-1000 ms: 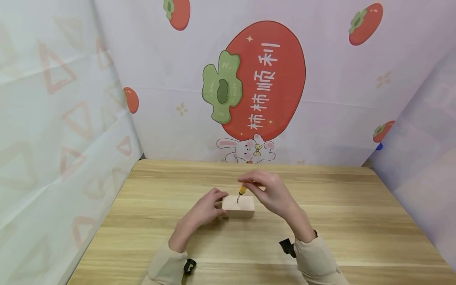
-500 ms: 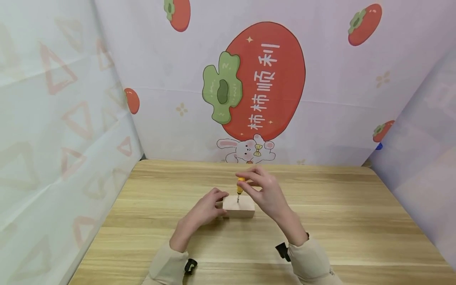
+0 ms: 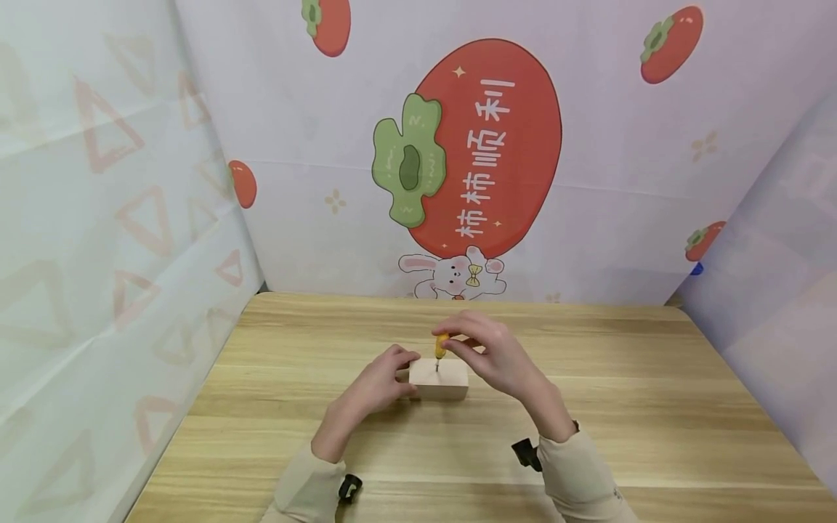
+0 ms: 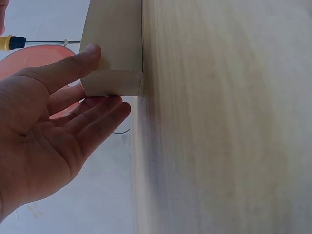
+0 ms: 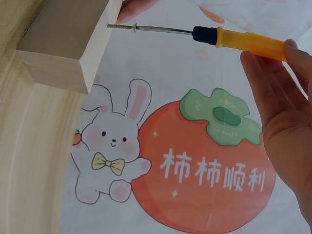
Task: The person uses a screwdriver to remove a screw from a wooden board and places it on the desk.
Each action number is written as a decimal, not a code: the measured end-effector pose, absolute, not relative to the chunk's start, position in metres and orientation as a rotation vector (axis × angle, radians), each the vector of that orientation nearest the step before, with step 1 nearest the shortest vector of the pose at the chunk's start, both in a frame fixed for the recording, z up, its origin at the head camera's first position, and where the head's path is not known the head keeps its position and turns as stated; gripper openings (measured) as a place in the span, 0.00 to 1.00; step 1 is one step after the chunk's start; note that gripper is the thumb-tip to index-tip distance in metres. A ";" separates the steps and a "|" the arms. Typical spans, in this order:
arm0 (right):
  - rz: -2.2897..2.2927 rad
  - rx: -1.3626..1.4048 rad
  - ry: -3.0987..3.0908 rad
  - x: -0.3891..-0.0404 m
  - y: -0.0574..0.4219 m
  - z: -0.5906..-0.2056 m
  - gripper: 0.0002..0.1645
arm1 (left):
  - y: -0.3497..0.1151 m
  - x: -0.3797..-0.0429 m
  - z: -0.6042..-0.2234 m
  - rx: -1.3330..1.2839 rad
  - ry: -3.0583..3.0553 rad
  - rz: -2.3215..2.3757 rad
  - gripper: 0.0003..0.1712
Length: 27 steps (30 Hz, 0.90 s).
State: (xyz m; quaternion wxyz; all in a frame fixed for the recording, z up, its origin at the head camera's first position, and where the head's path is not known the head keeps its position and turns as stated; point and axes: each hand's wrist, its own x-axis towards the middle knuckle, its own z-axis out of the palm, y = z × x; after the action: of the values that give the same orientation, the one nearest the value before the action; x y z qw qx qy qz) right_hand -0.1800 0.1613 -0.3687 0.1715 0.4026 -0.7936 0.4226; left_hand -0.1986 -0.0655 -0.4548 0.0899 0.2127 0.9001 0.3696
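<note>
Four white Chinese characters, 柿柿顺利 (image 3: 485, 158), are printed on a large red persimmon (image 3: 532, 138) on the backdrop (image 3: 294, 240). The line runs sideways in the head view and reads left to right in the right wrist view. A white rabbit (image 3: 451, 276) with a yellow bow tie is drawn beside the fruit.

Screwdriver (image 5: 251, 43): yellow-orange handle, black collar, slim metal shaft, close to upright over the block. Its tip meets the head of a screw (image 5: 122, 27). Screw: metal, with thread exposed above the top face of the wooden block (image 3: 441, 391); depth in the wood cannot be told. Block: pale, rectangular, plain-faced, lying flat on the table between the two hands.

Left hand (image 3: 375, 381): pinches the block's left end, thumb on the near side, fingers on the far side. Right hand (image 3: 500, 356): pinches the screwdriver handle between thumb and fingertips, above the block.

Surface: light wood-grain table (image 3: 628, 407) with rounded far corners. Room: pale cloth on three sides; the left cloth (image 3: 65, 290) bears faded triangles, and smaller persimmons dot the backdrop. Beige sleeves (image 3: 307, 483) cover both forearms; a black mount (image 3: 349, 489) sits at each cuff.
</note>
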 end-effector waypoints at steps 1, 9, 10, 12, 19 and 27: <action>1.194 1.136 -2.258 -0.180 0.161 -0.369 0.19 | -0.065 -0.198 -0.455 0.632 2.675 1.098 0.32; 1.063 0.883 -2.259 -0.177 0.153 -0.378 0.21 | -0.064 -0.197 -0.453 0.610 2.664 1.110 0.32; 1.055 0.860 -2.252 -0.177 0.153 -0.380 0.21 | -0.064 -0.197 -0.454 0.616 2.664 1.111 0.32; 1.053 0.826 -2.239 -0.177 0.152 -0.382 0.22 | -0.064 -0.197 -0.454 0.626 2.661 1.107 0.32; 1.101 0.878 -2.220 -0.180 0.153 -0.378 0.22 | -0.065 -0.198 -0.455 0.626 2.667 1.106 0.32; 1.231 0.928 -2.221 -0.178 0.154 -0.379 0.17 | -0.066 -0.199 -0.455 0.632 2.662 1.111 0.32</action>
State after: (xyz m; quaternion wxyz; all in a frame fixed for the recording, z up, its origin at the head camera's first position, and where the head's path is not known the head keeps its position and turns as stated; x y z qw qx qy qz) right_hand -0.1780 0.1545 -0.3786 0.2173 0.3349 -0.8020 0.4443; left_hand -0.1989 -0.0656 -0.4554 0.0943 0.2131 0.8975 0.3745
